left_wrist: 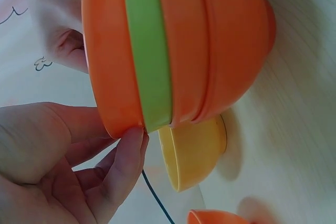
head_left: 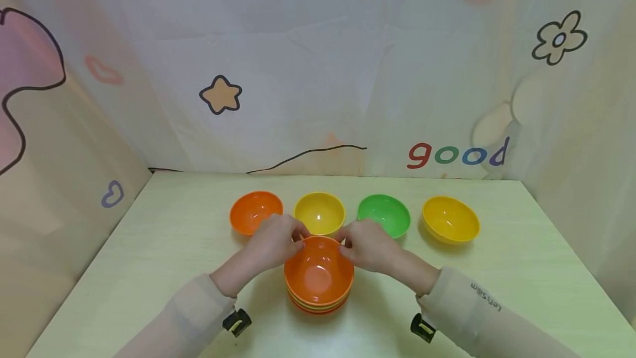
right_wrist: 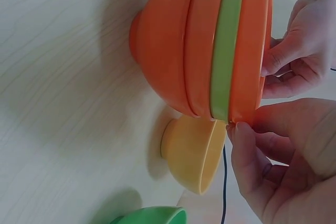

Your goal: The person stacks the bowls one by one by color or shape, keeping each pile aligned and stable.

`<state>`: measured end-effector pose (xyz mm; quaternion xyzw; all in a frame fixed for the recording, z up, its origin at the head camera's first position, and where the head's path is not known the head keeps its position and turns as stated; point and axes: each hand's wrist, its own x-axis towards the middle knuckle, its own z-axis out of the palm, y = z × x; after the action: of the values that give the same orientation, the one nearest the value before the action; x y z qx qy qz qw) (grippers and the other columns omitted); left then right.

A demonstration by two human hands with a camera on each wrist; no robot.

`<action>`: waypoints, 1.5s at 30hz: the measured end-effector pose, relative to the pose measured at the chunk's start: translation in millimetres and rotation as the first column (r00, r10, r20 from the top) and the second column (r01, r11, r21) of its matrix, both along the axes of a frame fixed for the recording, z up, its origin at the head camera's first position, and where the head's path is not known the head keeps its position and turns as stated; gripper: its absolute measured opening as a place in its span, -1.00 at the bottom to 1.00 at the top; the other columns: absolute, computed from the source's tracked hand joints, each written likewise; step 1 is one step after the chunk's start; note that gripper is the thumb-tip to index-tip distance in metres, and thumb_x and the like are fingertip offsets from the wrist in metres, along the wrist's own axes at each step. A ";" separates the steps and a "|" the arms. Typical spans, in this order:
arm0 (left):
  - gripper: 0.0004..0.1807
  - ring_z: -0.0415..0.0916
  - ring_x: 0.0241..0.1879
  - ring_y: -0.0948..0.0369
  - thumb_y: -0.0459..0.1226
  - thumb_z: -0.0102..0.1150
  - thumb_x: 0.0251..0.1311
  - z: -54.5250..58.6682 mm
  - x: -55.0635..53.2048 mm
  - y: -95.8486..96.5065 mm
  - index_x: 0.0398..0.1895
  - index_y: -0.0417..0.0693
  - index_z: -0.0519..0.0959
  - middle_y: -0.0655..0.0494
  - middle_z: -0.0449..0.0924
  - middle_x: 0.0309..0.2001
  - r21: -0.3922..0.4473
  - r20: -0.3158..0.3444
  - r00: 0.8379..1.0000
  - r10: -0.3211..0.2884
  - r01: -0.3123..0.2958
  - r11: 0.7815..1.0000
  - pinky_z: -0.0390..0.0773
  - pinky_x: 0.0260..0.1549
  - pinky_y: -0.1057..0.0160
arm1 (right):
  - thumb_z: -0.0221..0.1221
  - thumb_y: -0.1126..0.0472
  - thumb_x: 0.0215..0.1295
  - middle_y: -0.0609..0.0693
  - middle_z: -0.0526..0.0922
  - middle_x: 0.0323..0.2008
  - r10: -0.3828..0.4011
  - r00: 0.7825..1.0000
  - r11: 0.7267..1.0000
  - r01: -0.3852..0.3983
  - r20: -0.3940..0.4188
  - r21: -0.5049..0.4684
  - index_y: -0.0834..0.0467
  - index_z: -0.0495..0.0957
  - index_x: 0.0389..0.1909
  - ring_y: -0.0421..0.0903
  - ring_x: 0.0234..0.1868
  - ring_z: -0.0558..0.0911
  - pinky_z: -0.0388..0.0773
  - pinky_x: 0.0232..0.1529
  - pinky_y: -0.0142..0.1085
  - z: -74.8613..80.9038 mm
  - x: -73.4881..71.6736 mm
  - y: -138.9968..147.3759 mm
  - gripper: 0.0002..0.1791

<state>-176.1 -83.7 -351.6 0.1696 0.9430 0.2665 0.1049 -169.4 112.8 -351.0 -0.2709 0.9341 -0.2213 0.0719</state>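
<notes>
A stack of nested bowls stands on the table in front of me, an orange bowl (head_left: 318, 269) on top. Beneath it, the left wrist view shows the band of a light green bowl (left_wrist: 149, 51) and then orange bowls (left_wrist: 236, 51). My left hand (head_left: 275, 241) pinches the top bowl's far left rim between thumb and fingers. On the far right rim, my right hand (head_left: 371, 246) pinches the same bowl, its fingertips (right_wrist: 242, 137) near the seam with the green one. The top bowl sits upright, nested in the stack.
Behind the stack runs a row of single bowls: an orange bowl (head_left: 254, 210), a yellow bowl (head_left: 319, 211), a green bowl (head_left: 385, 214) and a second yellow bowl (head_left: 449, 220). A patterned cloth backdrop (head_left: 298, 87) encloses the pale table (head_left: 174, 236) at the back and sides.
</notes>
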 end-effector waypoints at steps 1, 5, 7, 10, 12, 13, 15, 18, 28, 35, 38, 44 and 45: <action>-0.85 0.42 -0.54 0.22 -0.37 0.24 0.06 -0.1 0.0 -0.1 -0.28 -0.09 0.67 0.15 0.54 -0.48 -0.001 -0.002 1.000 -0.001 0.001 1.000 0.50 -0.57 0.40 | 0.15 0.36 0.12 -0.10 0.53 -0.61 0.000 1.000 1.000 0.000 0.000 0.002 0.18 0.67 -0.25 -0.22 -0.63 0.39 0.36 -0.64 -0.47 -0.3 -0.2 -0.1 -0.80; -0.85 0.42 -0.54 0.22 -0.37 0.24 0.05 -0.2 0.4 -0.5 -0.27 -0.09 0.67 0.15 0.54 -0.48 -0.004 -0.005 1.000 -0.002 0.002 1.000 0.50 -0.58 0.40 | 0.14 0.37 0.11 -0.09 0.53 -0.62 -0.001 1.000 1.000 0.001 -0.003 0.000 0.20 0.67 -0.26 -0.22 -0.64 0.39 0.36 -0.64 -0.46 -0.8 0.0 -0.4 -0.80; -0.85 0.42 -0.54 0.22 -0.37 0.24 0.05 -0.3 0.5 -0.5 -0.27 -0.09 0.67 0.15 0.54 -0.49 -0.003 -0.005 1.000 -0.001 0.001 1.000 0.50 -0.58 0.40 | 0.14 0.37 0.11 -0.10 0.53 -0.62 0.000 1.000 1.000 0.000 -0.006 -0.006 0.20 0.67 -0.27 -0.23 -0.64 0.39 0.37 -0.65 -0.46 -0.6 0.5 -0.1 -0.80; -0.85 0.41 -0.54 0.22 -0.37 0.24 0.05 -0.4 0.5 -0.3 -0.28 -0.09 0.67 0.16 0.53 -0.50 -0.002 -0.006 1.000 0.002 -0.002 1.000 0.49 -0.58 0.40 | 0.14 0.37 0.09 -0.11 0.52 -0.63 0.007 1.000 1.000 -0.008 -0.019 -0.013 0.22 0.67 -0.28 -0.24 -0.65 0.38 0.37 -0.65 -0.46 -0.1 1.4 0.7 -0.81; -0.85 0.41 -0.54 0.22 -0.37 0.24 0.05 -0.3 0.5 -0.3 -0.28 -0.09 0.67 0.16 0.53 -0.50 -0.001 -0.005 1.000 0.003 -0.003 1.000 0.49 -0.58 0.40 | 0.14 0.36 0.09 -0.12 0.51 -0.63 0.008 1.000 1.000 -0.008 -0.023 -0.014 0.21 0.67 -0.29 -0.24 -0.65 0.38 0.37 -0.65 -0.46 -0.2 1.5 0.9 -0.81; -0.85 0.41 -0.54 0.22 -0.37 0.24 0.05 -0.4 0.5 -0.3 -0.28 -0.09 0.67 0.16 0.52 -0.50 -0.001 -0.004 1.000 0.004 -0.004 1.000 0.49 -0.58 0.40 | 0.14 0.36 0.09 -0.12 0.51 -0.63 0.009 1.000 1.000 -0.009 -0.026 -0.014 0.22 0.67 -0.29 -0.24 -0.65 0.38 0.37 -0.66 -0.46 -0.6 1.3 0.8 -0.81; -0.85 0.41 -0.54 0.22 -0.37 0.24 0.05 -0.3 0.5 -0.3 -0.28 -0.08 0.67 0.16 0.52 -0.50 0.000 -0.003 1.000 0.006 -0.006 1.000 0.49 -0.59 0.40 | 0.14 0.37 0.09 -0.11 0.52 -0.63 0.005 1.000 1.000 -0.006 -0.022 -0.014 0.21 0.67 -0.29 -0.23 -0.65 0.38 0.36 -0.66 -0.46 -1.6 0.5 0.4 -0.82; -0.85 0.41 -0.55 0.22 -0.37 0.24 0.05 -0.2 0.6 -0.4 -0.28 -0.09 0.67 0.16 0.52 -0.50 0.001 0.000 1.000 0.006 -0.006 1.000 0.49 -0.59 0.40 | 0.14 0.37 0.10 -0.09 0.52 -0.63 0.005 1.000 1.000 -0.006 -0.020 -0.010 0.20 0.66 -0.29 -0.23 -0.65 0.38 0.35 -0.66 -0.47 -2.8 -0.2 0.2 -0.82; -0.84 0.41 -0.55 0.21 -0.35 0.25 0.05 -1.0 0.3 -1.2 -0.26 -0.07 0.65 0.15 0.52 -0.48 0.000 0.017 1.000 0.018 -0.018 1.000 0.49 -0.59 0.39 | 0.14 0.31 0.14 -0.12 0.50 -0.64 -0.021 1.000 1.000 0.021 0.001 0.000 0.15 0.66 -0.27 -0.23 -0.67 0.38 0.36 -0.66 -0.46 -2.7 0.9 1.1 -0.83; -0.85 0.42 -0.51 0.21 -0.28 0.23 0.09 1.1 -1.7 -6.4 -0.25 -0.05 0.64 0.16 0.53 -0.43 0.032 -0.010 1.000 0.025 -0.025 0.999 0.49 -0.55 0.36 | 0.16 0.25 0.16 -0.10 0.55 -0.53 -0.065 0.998 0.998 0.066 -0.011 0.019 0.14 0.64 -0.29 -0.21 -0.56 0.42 0.42 -0.57 -0.45 -0.9 0.5 0.7 -0.86; -0.86 0.43 -0.50 0.23 -0.25 0.22 0.10 0.8 -3.5 -10.3 -0.26 -0.04 0.64 0.17 0.56 -0.42 0.044 -0.038 0.999 0.036 -0.035 0.998 0.49 -0.55 0.37 | 0.18 0.23 0.16 -0.12 0.55 -0.51 -0.075 0.997 0.997 0.075 -0.029 0.018 0.12 0.64 -0.30 -0.21 -0.53 0.43 0.42 -0.55 -0.46 -0.1 0.5 0.9 -0.88; -0.90 0.46 -0.48 0.24 -0.26 0.22 0.09 2.1 -10.1 -21.3 -0.32 -0.03 0.64 0.17 0.59 -0.42 0.054 -0.110 0.992 0.064 -0.059 0.997 0.49 -0.52 0.36 | 0.20 0.23 0.14 -0.13 0.55 -0.51 -0.055 0.995 0.998 0.055 -0.087 -0.001 0.11 0.65 -0.34 -0.23 -0.51 0.43 0.40 -0.55 -0.48 -2.4 -1.6 3.3 -0.90; -0.90 0.47 -0.47 0.24 -0.26 0.22 0.09 2.3 -11.8 -23.6 -0.32 -0.04 0.65 0.16 0.60 -0.41 0.057 -0.118 0.990 0.071 -0.065 0.996 0.50 -0.50 0.35 | 0.20 0.23 0.14 -0.13 0.56 -0.51 -0.050 0.994 0.999 0.050 -0.095 -0.004 0.11 0.65 -0.34 -0.24 -0.51 0.44 0.40 -0.55 -0.49 -2.7 -2.1 3.8 -0.90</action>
<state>-187.9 -107.3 -349.3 0.1559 0.9454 0.2840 0.0345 -171.5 116.6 -353.8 -0.2577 0.9428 -0.2104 0.0215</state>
